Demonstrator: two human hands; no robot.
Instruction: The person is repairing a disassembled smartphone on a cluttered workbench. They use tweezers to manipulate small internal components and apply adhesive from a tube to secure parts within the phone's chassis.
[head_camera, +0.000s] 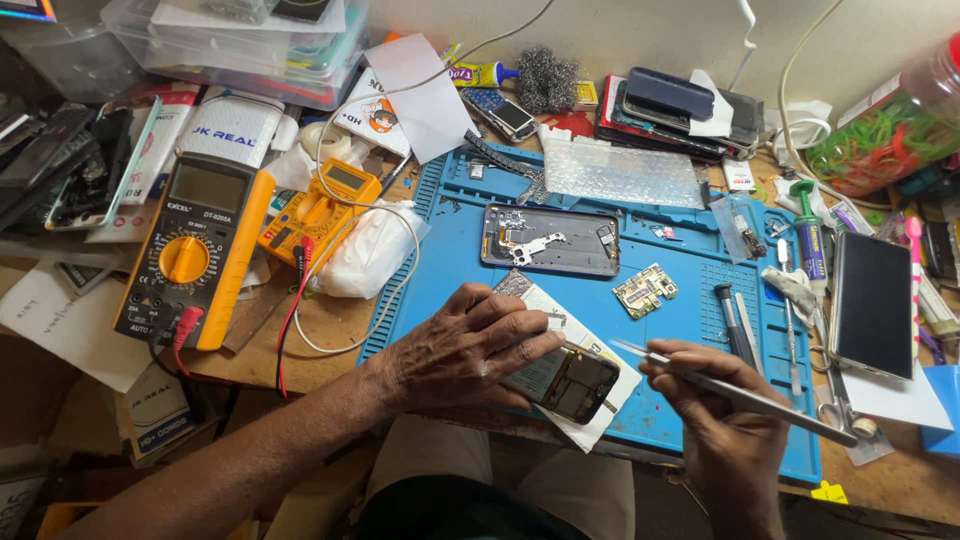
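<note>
Tweezers (730, 390) pinched in our right hand (725, 420) point at the opened phone (560, 378) our left hand (465, 350) grips at the blue mat's (680, 330) near edge.

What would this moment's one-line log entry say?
left hand holds phone panel on blue mat | right hand holds tweezers | tips beside panel

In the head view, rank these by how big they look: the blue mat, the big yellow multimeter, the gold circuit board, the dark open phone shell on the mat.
1. Blue mat
2. Big yellow multimeter
3. Open phone shell, lying farther from the camera, so its gap to the multimeter is unsure
4. Gold circuit board
</note>
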